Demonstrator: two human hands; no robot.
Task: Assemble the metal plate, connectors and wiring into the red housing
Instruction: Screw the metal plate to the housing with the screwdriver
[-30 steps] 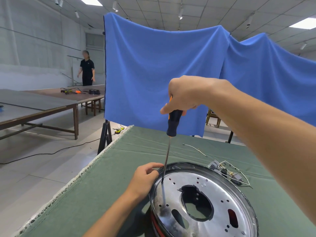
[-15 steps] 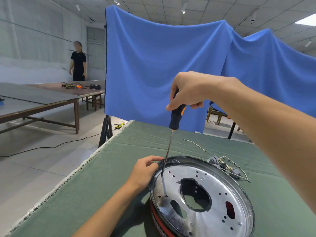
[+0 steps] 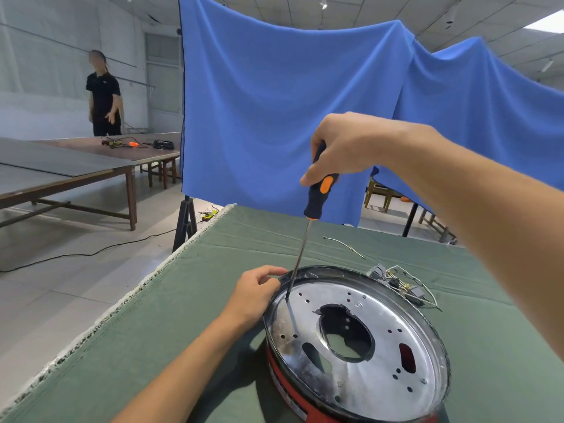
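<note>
The bystander has stepped nearer; right hand grips the screwdriver, left hand grips the housing rim.

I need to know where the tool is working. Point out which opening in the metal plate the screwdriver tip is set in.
The screwdriver tip sits in a small round hole near the metal plate far-left rim, beside the left hand, not the large central cutout.

Right hand raised, fingers curled in grip; left hand low, fingers curled, arm extended forward.
</note>
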